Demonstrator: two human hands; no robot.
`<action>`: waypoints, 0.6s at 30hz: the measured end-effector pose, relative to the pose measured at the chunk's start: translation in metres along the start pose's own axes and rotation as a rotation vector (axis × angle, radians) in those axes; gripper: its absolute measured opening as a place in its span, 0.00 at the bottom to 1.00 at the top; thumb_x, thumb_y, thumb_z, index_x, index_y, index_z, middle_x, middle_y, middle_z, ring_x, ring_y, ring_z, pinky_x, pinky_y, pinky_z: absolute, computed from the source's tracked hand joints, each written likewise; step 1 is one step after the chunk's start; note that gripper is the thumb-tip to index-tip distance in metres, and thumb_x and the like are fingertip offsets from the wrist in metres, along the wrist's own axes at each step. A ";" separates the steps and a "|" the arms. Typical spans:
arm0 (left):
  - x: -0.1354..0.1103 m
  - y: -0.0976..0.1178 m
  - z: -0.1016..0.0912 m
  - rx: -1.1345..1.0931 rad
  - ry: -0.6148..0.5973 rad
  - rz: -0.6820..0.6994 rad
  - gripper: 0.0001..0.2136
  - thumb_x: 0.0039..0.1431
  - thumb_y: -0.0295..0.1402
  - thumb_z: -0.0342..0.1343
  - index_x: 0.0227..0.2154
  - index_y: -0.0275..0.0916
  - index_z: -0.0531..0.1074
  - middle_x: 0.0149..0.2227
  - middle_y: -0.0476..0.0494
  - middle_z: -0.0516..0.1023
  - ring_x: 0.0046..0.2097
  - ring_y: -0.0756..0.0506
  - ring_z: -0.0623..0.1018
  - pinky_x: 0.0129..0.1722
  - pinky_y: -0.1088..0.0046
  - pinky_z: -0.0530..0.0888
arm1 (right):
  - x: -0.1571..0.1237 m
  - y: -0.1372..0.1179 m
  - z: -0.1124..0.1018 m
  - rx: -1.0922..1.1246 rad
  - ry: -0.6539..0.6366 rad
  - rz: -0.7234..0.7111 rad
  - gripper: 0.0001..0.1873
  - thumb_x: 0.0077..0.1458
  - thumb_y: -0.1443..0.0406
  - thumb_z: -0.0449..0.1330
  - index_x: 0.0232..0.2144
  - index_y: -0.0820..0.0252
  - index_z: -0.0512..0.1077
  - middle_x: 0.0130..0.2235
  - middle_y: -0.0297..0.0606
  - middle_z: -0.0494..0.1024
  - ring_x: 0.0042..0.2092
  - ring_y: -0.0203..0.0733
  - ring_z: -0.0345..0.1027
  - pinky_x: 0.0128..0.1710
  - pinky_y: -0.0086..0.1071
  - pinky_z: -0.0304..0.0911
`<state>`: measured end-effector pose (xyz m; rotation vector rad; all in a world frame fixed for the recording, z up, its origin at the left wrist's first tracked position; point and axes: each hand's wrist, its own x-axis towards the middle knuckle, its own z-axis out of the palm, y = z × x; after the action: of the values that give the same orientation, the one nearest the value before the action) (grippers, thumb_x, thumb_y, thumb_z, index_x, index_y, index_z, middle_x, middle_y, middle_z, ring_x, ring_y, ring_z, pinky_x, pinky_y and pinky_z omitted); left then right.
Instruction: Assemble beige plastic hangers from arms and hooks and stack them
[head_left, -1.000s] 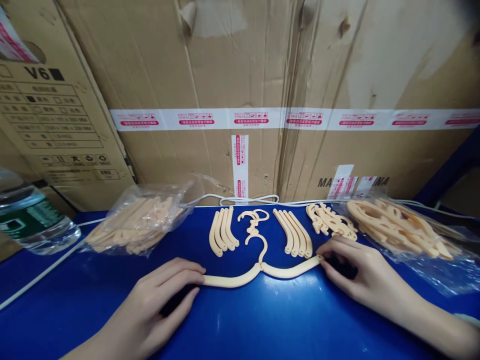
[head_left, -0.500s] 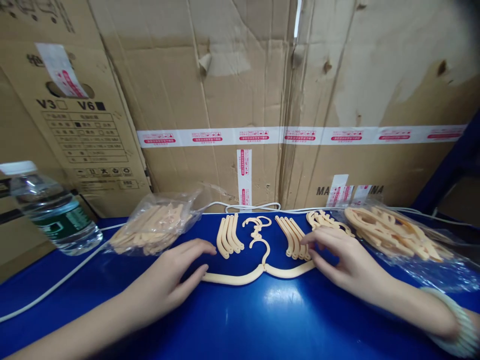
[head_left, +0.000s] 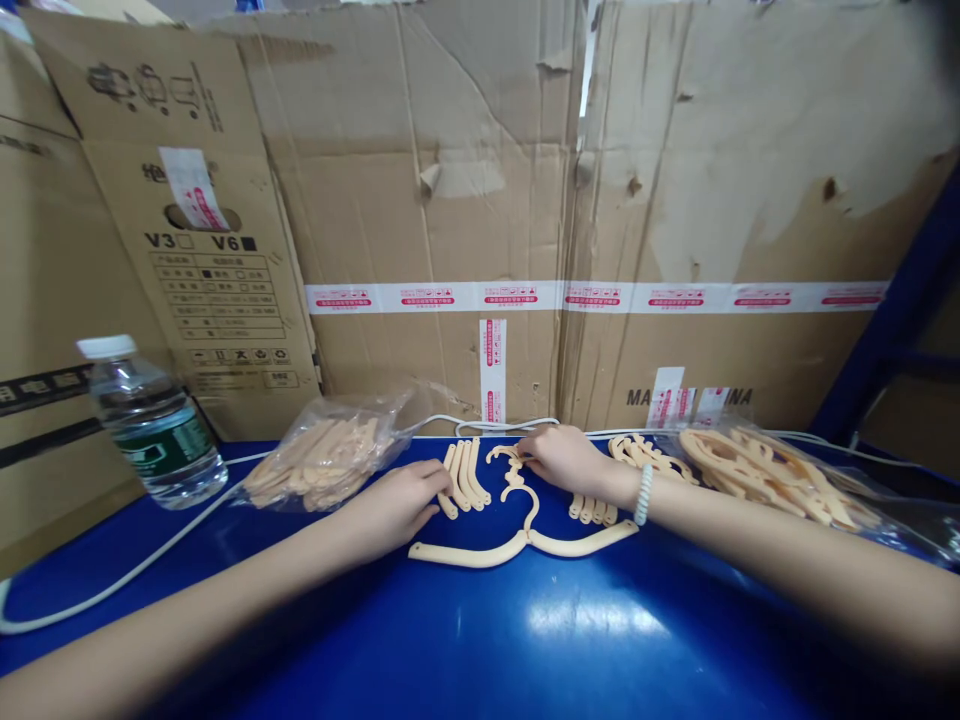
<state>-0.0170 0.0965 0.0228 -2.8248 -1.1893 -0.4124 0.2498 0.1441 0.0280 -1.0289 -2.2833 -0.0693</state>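
While the left hand (head_left: 405, 500) bends its fingers over the outermost piece of the left row of curved bars (head_left: 471, 475), whether they are pinched on it cannot be told. The right hand (head_left: 574, 462) reaches over the middle, fingertips down at the loose hooks (head_left: 498, 453); its grip, too, is hidden behind the knuckles. Its wrist, ringed by a pale band (head_left: 643, 493), crosses above the right row of curved bars (head_left: 592, 511), so that mainly their near ends show.

On the near side of both rows lies the hanger (head_left: 472, 556), flat, two bars meeting below a hook, with neither hand on it. Its left tip sits just beyond the left wrist, its right tip near the band. The widest room for moving is toward the wearer, where the blue tabletop (head_left: 480, 650) spreads between the forearms.

Farther out the sides tighten — a plastic bag of parts (head_left: 322, 455) and a water bottle (head_left: 161, 450) at left, a pile of hooks (head_left: 649, 455) and a second bag (head_left: 780, 475) at right. Along the far edge runs a white cable (head_left: 442, 420), and tall cardboard (head_left: 420, 230) walls off the back.
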 end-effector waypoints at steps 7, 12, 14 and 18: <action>-0.004 -0.003 0.006 0.068 0.011 0.009 0.12 0.60 0.21 0.46 0.35 0.39 0.73 0.40 0.44 0.74 0.41 0.45 0.75 0.40 0.72 0.72 | 0.005 0.011 -0.006 0.037 0.152 0.022 0.10 0.56 0.69 0.56 0.23 0.59 0.66 0.25 0.35 0.70 0.29 0.39 0.65 0.30 0.29 0.58; -0.010 0.000 0.012 0.050 0.113 -0.023 0.18 0.57 0.15 0.42 0.40 0.40 0.71 0.42 0.44 0.76 0.43 0.45 0.76 0.41 0.72 0.73 | -0.025 -0.016 -0.025 0.333 0.296 0.213 0.15 0.63 0.57 0.52 0.29 0.60 0.68 0.21 0.31 0.68 0.23 0.35 0.62 0.23 0.27 0.58; -0.013 0.010 0.010 -0.030 0.236 0.015 0.16 0.61 0.17 0.40 0.41 0.39 0.70 0.43 0.43 0.76 0.43 0.46 0.77 0.41 0.71 0.74 | -0.044 -0.033 -0.031 0.612 0.254 0.300 0.14 0.61 0.55 0.55 0.33 0.60 0.70 0.19 0.30 0.69 0.22 0.35 0.63 0.22 0.27 0.59; -0.016 0.050 0.003 -0.321 0.442 0.034 0.09 0.66 0.24 0.47 0.43 0.38 0.71 0.43 0.42 0.77 0.46 0.46 0.77 0.47 0.70 0.75 | -0.077 -0.059 -0.031 0.892 0.156 0.409 0.13 0.58 0.56 0.59 0.35 0.61 0.72 0.22 0.35 0.75 0.23 0.35 0.67 0.21 0.25 0.61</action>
<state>0.0084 0.0510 0.0189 -2.7646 -1.0555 -1.2475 0.2634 0.0431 0.0216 -0.9068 -1.6173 0.9133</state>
